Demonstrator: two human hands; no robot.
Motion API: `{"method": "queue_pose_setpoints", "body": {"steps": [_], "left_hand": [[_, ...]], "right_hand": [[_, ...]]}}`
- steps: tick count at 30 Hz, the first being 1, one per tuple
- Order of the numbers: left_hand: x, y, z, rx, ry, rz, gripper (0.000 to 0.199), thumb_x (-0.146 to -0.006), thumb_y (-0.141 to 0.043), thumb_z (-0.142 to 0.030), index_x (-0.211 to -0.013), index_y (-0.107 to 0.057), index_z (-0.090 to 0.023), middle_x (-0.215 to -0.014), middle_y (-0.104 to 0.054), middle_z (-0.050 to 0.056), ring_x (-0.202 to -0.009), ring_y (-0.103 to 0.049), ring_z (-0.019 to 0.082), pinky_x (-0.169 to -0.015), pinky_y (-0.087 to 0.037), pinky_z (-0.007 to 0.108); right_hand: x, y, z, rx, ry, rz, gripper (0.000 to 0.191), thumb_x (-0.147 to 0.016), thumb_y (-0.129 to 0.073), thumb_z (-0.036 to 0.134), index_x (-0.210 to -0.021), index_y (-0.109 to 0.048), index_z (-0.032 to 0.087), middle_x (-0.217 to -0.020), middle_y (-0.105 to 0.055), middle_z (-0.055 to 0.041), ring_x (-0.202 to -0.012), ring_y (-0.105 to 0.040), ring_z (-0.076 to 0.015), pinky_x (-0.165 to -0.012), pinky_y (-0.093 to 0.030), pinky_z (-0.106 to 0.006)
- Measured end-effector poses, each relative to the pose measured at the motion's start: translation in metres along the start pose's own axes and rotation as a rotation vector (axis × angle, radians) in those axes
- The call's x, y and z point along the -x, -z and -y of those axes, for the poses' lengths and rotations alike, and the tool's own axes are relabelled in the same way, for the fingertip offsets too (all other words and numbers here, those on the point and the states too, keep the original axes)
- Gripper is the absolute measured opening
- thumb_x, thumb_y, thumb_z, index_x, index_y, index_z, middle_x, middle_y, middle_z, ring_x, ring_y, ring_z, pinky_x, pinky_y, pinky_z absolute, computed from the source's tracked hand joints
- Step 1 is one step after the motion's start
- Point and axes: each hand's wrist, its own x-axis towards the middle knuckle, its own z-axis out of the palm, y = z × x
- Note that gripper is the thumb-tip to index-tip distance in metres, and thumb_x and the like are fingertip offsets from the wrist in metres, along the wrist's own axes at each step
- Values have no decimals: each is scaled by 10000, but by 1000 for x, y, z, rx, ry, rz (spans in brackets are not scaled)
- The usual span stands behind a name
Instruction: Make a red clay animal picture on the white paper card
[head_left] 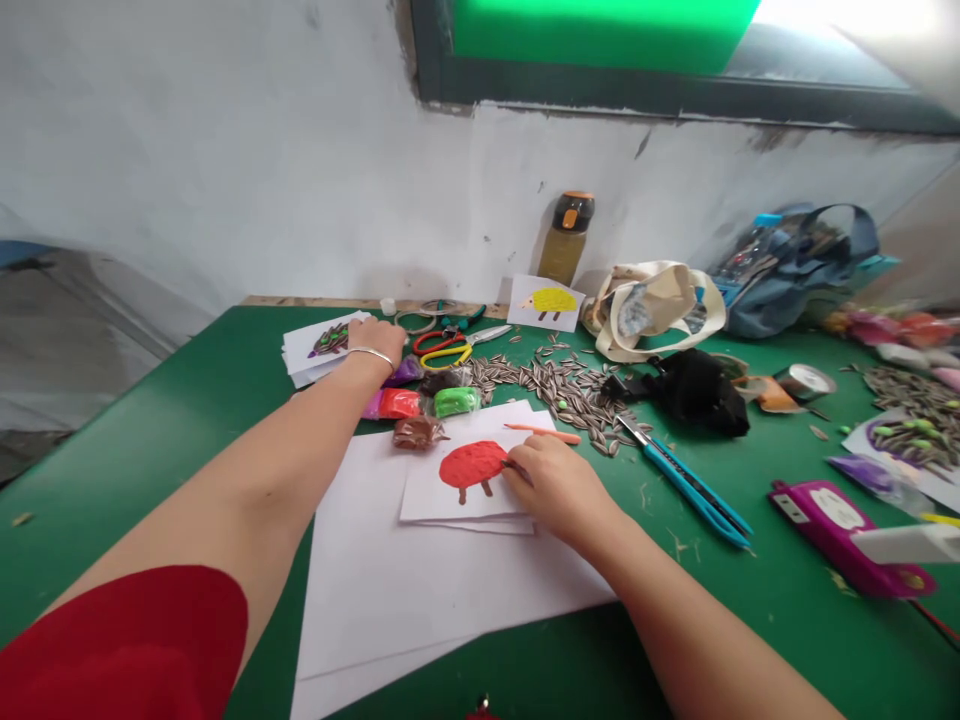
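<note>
At the far left, my left hand (377, 342) reaches over a stack of white cards. Its fingers touch the top card (301, 345), which bears a dark purple figure (330, 339) with green spots. How they are bent is mostly hidden. Nearer to me, my right hand (553, 478) is closed in a pinch at the right end of a red clay oval (471, 464) with two brown legs. Something small and dark shows at the fingertips, too small to name. The oval lies on a white card (427, 508), above larger white sheets (405, 600). An orange pencil-like stick (544, 434) lies just beyond my right hand.
Bagged clay lumps, including a green one (456, 401), lie beside striped seeds (574, 390). Scissors (450, 352), a blue cutter (690, 485) and a purple glue gun (844, 535) lie around. Behind stand a hedgehog card (546, 302), a bottle (567, 240) and a cloth bag (660, 305).
</note>
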Motion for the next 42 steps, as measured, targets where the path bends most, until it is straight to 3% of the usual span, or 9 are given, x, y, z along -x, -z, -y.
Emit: {"method": "queue_pose_setpoints", "body": {"steps": [8, 10, 16, 20, 24, 31, 35, 38, 42], "left_hand": [[29, 49, 2, 89, 43, -212, 387, -887, -390, -333, -1009, -715, -161, -1060, -700, 142, -1058, -589, 313, -884, -403, 401], [53, 62, -6, 432, 31, -293, 314, -818, -483, -294, -962, -731, -165, -983, -721, 93, -970, -620, 269, -858, -431, 362], [137, 70, -34, 995, -72, 10, 284, -745, -571, -356, -825, -731, -135, -700, -695, 25, -623, -609, 153, -568, -476, 250], [170, 61, -43, 1233, -120, 252, 239, -695, -629, -360, -727, -707, -137, -662, -663, 25, -616, -585, 146, -556, -455, 242], [189, 51, -48, 1286, -131, 283, 240, -721, -609, -357, -761, -710, -143, -748, -677, 44, -673, -591, 159, -618, -469, 265], [208, 39, -58, 1400, -135, 396, 270, -771, -631, -414, -805, -654, -147, -731, -633, 25, -670, -559, 144, -612, -459, 251], [209, 33, -62, 1382, -77, 415, 273, -782, -614, -432, -754, -627, -161, -664, -606, 9, -610, -532, 135, -564, -437, 241], [209, 31, -60, 1364, -93, 384, 282, -800, -598, -445, -773, -641, -167, -685, -625, 15, -631, -544, 142, -588, -445, 246], [209, 31, -56, 1345, -84, 348, 275, -808, -599, -438, -790, -664, -172, -690, -637, 12, -643, -560, 145, -603, -453, 245]], "right_hand": [[-1, -1, 1, -51, -5, -6, 244, -913, -465, 245, -784, -659, 175, -846, -649, -74, -869, -591, -189, -754, -392, -288], [0, -1, -1, -116, -7, -74, 226, -910, -467, 245, -840, -670, 176, -910, -656, -82, -917, -591, -199, -782, -405, -301], [4, 5, 3, -599, -21, -358, 276, -881, -529, 303, -1124, -605, 196, -1033, -625, -76, -775, -594, -148, -703, -481, -295], [7, 6, 17, -1026, -48, -249, 472, -847, -590, 353, -1290, -474, 241, -1122, -587, -75, -783, -603, -136, -653, -520, -281], [8, 4, 29, -1218, -16, -84, 248, -844, -595, 334, -1046, -598, 191, -856, -606, -15, -681, -583, -114, -613, -498, -260], [6, -2, 39, -1250, -81, -107, 106, -832, -586, 285, -841, -586, 179, -689, -607, 14, -644, -602, -124, -618, -488, -266], [6, -9, 38, -1068, -102, -263, 202, -820, -593, 264, -1009, -579, 194, -836, -635, -21, -687, -603, -138, -628, -496, -280], [7, -9, 36, -777, 24, -415, 150, -856, -563, 231, -1000, -597, 211, -906, -629, -44, -775, -592, -155, -706, -493, -302], [8, -7, 35, -604, 189, -450, 135, -901, -504, 183, -938, -631, 207, -869, -632, -49, -843, -588, -170, -794, -485, -319]]}}
